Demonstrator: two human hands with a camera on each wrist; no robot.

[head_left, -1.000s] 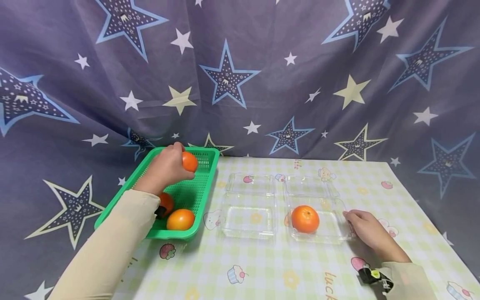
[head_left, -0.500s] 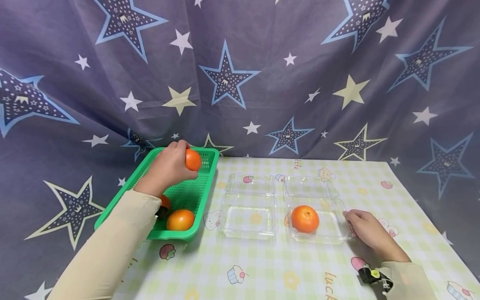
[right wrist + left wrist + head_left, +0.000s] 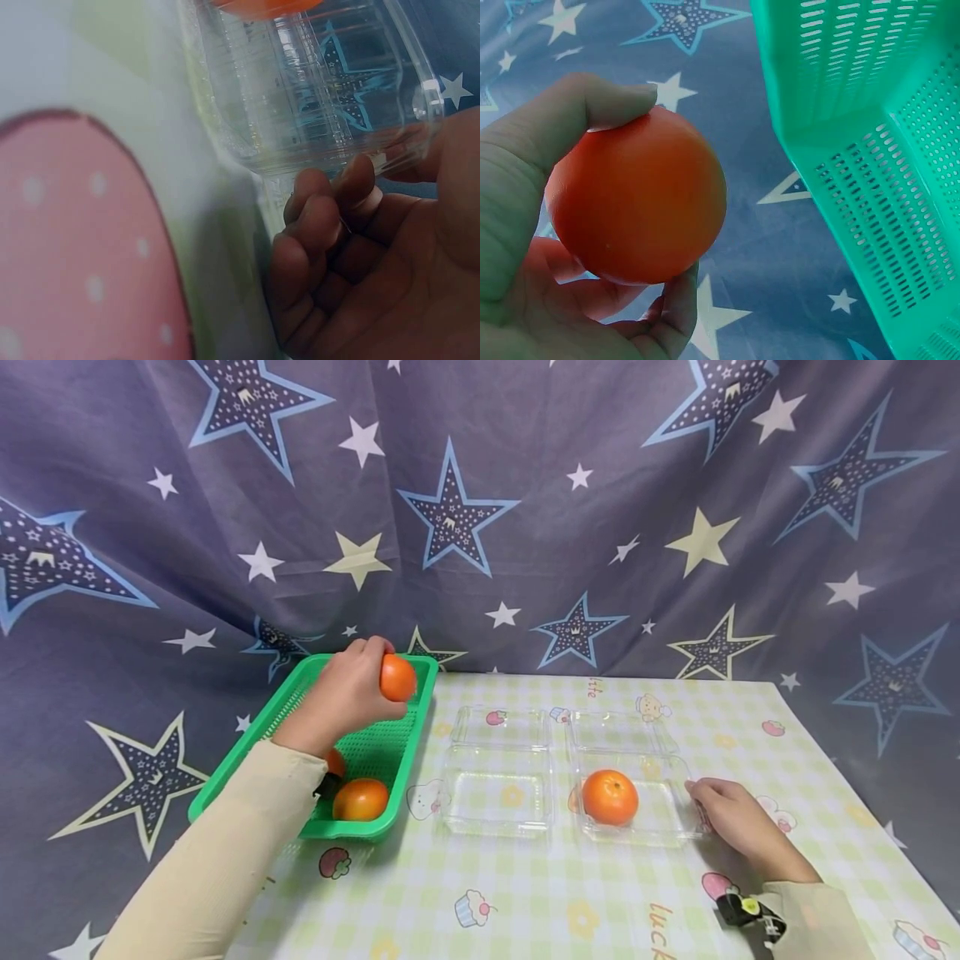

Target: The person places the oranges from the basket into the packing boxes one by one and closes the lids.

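In the head view my left hand [image 3: 347,695] holds a smooth, round orange-red fruit [image 3: 398,678] above the far part of the green basket [image 3: 411,777]. The left wrist view shows my thumb over one side of this fruit [image 3: 641,202] and curled fingers beneath it. My right hand [image 3: 738,822] pinches the right edge of a clear plastic clamshell container [image 3: 667,814], which lies unfolded on the table. Inside its near half, on the left, sits an orange fruit [image 3: 611,797]. In the right wrist view, thumb and fingertips meet at the container's edge [image 3: 337,154].
A second clear clamshell container [image 3: 498,802] lies unfolded between the basket and the first one. Two more fruits lie at the basket's near end: an orange-yellow one [image 3: 361,799] and one partly behind my left wrist [image 3: 335,763]. A starry curtain [image 3: 480,527] hangs behind the table.
My left hand has shifted a little to the right and upward with the orange-red fruit. My right hand and both containers have stayed in place.
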